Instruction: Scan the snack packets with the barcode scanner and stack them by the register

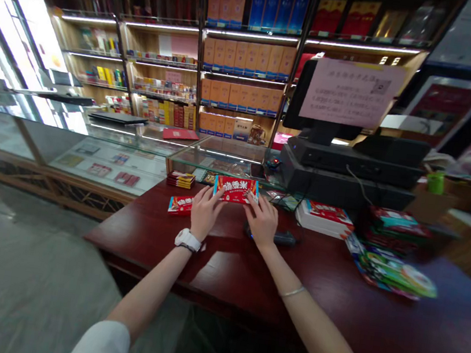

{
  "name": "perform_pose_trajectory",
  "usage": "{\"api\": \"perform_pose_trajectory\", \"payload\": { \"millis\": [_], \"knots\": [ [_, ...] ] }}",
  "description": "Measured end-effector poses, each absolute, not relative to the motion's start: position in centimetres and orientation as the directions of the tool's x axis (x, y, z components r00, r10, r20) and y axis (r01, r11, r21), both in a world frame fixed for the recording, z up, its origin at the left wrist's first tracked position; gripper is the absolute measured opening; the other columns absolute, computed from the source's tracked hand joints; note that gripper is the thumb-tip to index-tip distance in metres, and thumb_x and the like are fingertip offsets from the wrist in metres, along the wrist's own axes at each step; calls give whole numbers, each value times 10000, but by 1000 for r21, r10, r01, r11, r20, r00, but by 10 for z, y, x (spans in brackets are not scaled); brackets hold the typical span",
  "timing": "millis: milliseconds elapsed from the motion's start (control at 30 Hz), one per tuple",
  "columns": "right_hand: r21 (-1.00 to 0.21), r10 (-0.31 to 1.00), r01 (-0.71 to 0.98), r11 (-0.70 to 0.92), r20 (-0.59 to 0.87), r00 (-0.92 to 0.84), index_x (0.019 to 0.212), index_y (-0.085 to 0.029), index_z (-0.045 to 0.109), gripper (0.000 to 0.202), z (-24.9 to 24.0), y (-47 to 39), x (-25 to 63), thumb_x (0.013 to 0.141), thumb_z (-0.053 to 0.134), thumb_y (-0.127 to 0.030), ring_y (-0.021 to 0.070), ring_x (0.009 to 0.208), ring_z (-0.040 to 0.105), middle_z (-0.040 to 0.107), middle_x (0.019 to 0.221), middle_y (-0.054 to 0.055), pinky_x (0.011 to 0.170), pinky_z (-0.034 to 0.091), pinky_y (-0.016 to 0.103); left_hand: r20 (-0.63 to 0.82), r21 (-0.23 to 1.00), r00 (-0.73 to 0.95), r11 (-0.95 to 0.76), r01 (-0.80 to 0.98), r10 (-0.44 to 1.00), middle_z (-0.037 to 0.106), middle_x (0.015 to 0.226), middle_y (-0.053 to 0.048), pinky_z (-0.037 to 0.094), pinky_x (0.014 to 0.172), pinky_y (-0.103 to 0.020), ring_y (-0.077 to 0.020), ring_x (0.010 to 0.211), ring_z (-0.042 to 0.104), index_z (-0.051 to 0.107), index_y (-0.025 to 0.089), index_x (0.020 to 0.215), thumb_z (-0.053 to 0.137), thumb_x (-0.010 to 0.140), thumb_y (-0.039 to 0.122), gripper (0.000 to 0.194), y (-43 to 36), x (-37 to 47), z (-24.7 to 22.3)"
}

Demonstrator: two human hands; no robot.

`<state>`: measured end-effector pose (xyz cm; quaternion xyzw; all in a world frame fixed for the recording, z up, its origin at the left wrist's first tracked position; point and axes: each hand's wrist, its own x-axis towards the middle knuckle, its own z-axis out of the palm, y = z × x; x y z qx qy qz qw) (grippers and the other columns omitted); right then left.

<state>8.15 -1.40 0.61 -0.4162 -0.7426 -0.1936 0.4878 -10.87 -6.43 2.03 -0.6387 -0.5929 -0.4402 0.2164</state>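
Between my two hands is a red snack packet (pixel 236 189) with blue ends and white lettering, raised a little over the dark red counter. My left hand (pixel 205 212) grips its left end, fingers and thumb closed on it. At the other end, my right hand (pixel 263 220) pinches the right edge. A similar red packet (pixel 179 205) lies flat on the counter just left of my left hand. Behind it sits a small stack of yellow and dark red packs (pixel 181 179). Partly hidden by my right hand and wrist, a black handheld scanner (pixel 284 239) rests on the counter.
White boxes with red tops (pixel 324 219) stand to the right, beside a pile of green and colourful bags (pixel 397 272). A black register (pixel 350 172) with a pink sign (pixel 352 93) rises behind. Glass display cases (pixel 119 163) run left; stocked shelves (pixel 248 55) line the back.
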Motion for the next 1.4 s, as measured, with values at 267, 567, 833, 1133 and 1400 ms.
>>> {"api": "perform_pose_trajectory", "payload": {
  "millis": [267, 567, 833, 1133, 1400],
  "knots": [
    [-81, 363, 874, 479, 925, -113, 1229, -276, 671, 304, 9, 5, 141, 959, 549, -344, 253, 1159, 602, 691, 1225, 84, 1026, 395, 435, 819, 189, -6, -260, 947, 574, 627, 1327, -79, 393, 1095, -454, -288, 1344, 454, 586, 294, 1324, 547, 926, 386, 410, -32, -51, 26],
    [-111, 347, 901, 420, 937, -47, 1237, -293, 662, 305, 6, 18, 200, 965, 531, -334, 263, 1227, 573, 675, 1258, 85, 1104, 334, 529, 857, 153, 71, -383, 911, 511, 638, 1313, -86, 280, 1158, -559, -290, 1297, 514, 615, 306, 1285, 574, 913, 402, 386, 4, 1, 27],
    [-167, 375, 895, 413, 927, 1, 1213, -307, 672, 296, -4, 14, 217, 968, 514, -357, 259, 1232, 575, 704, 1202, 75, 1112, 316, 562, 848, 161, 127, -478, 864, 514, 668, 1271, -85, 208, 1174, -607, -294, 1284, 540, 611, 307, 1284, 576, 915, 397, 381, 9, 12, 17],
    [-213, 381, 848, 485, 924, 14, 1166, -287, 695, 271, 0, 8, 211, 962, 533, -363, 242, 1195, 606, 691, 1229, 76, 1127, 302, 535, 839, 208, 71, -438, 875, 539, 683, 1217, -93, 220, 1179, -567, -266, 1195, 594, 614, 301, 1282, 579, 916, 377, 376, -6, 7, 19],
    [-348, 440, 758, 552, 894, 89, 1277, -215, 599, 384, -2, 19, 216, 949, 520, -398, 244, 1161, 611, 684, 1199, 108, 1029, 451, 460, 866, 138, 157, -530, 837, 474, 683, 1181, -53, 234, 1190, -539, -222, 1149, 617, 673, 332, 1179, 602, 909, 300, 281, -5, 2, 21]
  ]
}}
